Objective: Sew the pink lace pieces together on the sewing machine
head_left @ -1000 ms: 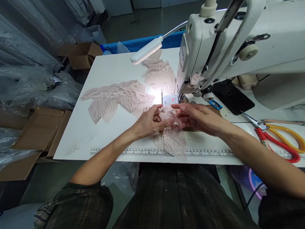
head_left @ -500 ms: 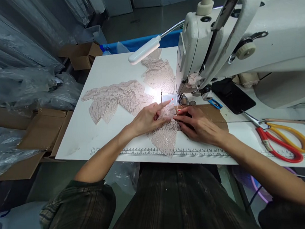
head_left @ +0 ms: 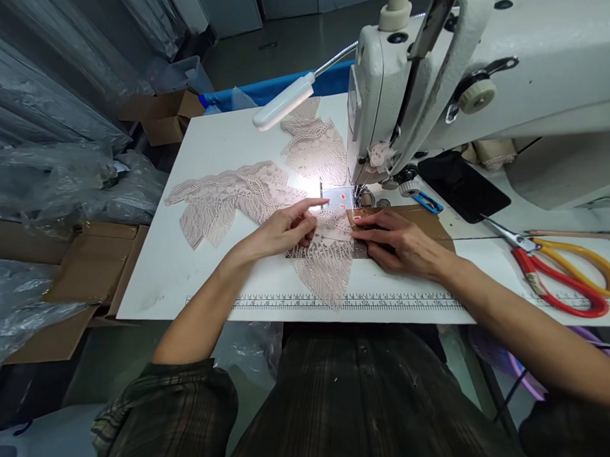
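A pale pink lace piece (head_left: 326,266) lies below the sewing machine's presser foot area (head_left: 357,195), its pointed end toward me. My left hand (head_left: 285,231) is at the lace's left edge. Its index finger stretches toward the metal plate (head_left: 331,195), while the other fingers curl; I see nothing held in it. Palm down, my right hand (head_left: 397,242) rests at the lace's right edge, fingers extended and tips touching it. Under that hand is a brown sheet (head_left: 428,223). Its thumb is partly hidden.
More lace pieces (head_left: 236,193) lie left and behind (head_left: 318,145). The sewing machine (head_left: 384,98) and lamp (head_left: 284,102) stand over the table (head_left: 168,277). To the right are a black phone (head_left: 464,186), a blue tool (head_left: 428,202) and red-and-yellow scissors (head_left: 557,290). Cardboard boxes (head_left: 91,268) sit at left.
My left hand has moved left, off the middle of the lace, with its index finger still stretched out. My right hand has stayed at the lace's right edge. The view has shifted slightly.
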Demonstrator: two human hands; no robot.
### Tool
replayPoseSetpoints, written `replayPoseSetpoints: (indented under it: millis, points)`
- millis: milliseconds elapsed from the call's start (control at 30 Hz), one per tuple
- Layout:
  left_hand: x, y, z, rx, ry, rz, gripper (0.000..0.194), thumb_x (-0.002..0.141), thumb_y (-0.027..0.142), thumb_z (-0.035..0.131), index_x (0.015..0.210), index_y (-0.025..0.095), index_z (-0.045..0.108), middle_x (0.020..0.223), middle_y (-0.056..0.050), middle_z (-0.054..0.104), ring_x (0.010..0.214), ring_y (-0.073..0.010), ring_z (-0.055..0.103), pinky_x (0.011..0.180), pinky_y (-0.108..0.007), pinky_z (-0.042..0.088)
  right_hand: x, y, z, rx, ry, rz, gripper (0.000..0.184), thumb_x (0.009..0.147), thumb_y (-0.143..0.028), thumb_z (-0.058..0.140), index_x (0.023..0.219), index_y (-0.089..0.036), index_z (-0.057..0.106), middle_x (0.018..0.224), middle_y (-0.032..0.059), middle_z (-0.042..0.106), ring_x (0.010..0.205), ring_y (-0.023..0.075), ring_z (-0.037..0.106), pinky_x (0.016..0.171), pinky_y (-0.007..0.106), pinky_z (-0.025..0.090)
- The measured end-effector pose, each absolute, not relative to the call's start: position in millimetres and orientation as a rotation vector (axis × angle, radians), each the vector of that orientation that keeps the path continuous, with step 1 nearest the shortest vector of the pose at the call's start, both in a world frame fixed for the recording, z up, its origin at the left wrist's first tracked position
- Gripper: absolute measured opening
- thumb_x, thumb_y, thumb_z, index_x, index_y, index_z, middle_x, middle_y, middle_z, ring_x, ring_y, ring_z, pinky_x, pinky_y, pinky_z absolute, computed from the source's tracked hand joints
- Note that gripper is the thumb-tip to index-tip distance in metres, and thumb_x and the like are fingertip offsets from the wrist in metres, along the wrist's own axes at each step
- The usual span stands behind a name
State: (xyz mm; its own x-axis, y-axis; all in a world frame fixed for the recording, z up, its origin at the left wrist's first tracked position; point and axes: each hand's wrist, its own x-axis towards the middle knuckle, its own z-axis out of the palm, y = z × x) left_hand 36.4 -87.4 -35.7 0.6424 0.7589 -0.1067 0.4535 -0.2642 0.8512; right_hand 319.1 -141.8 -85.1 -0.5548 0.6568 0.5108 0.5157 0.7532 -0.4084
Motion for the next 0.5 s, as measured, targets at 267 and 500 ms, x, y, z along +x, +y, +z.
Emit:
replayPoseSetpoints:
  millis: [267, 500]
  points:
    - [53.1, -95.1, -47.0, 2.326, 1.145, 0.55, 0.016, 0.096, 0.031, 0.064, 0.09, 0.02, 0.074, 0.073, 0.001, 0.061, 0.064, -0.0101, 0.057, 0.059, -0.024, 0.044, 306.3, -152.8, -78.4, -0.863, -2.438, 0.247, 0.031, 0.091, -0.021, 0.053, 0.112, -0.022, 0.076, 0.117, 0.0139, 0.066, 0.109, 0.0283, 0.061, 0.091, 0.053, 0.055]
    - [30.6, -82.1, -44.8, 1.653, 1.202, 0.557, 0.02, 0.102, 0.028, 0.044, 0.087, 0.018, 0.054, 0.081, -0.008, 0.07, 0.059, -0.0117, 0.067, 0.049, -0.024, 0.054, 312.6, -145.3, -84.1, -0.884, -2.289, 0.319, 0.027, 0.093, -0.019, 0.053, 0.108, -0.021, 0.076, 0.117, 0.0119, 0.069, 0.116, 0.0245, 0.064, 0.098, 0.046, 0.058]
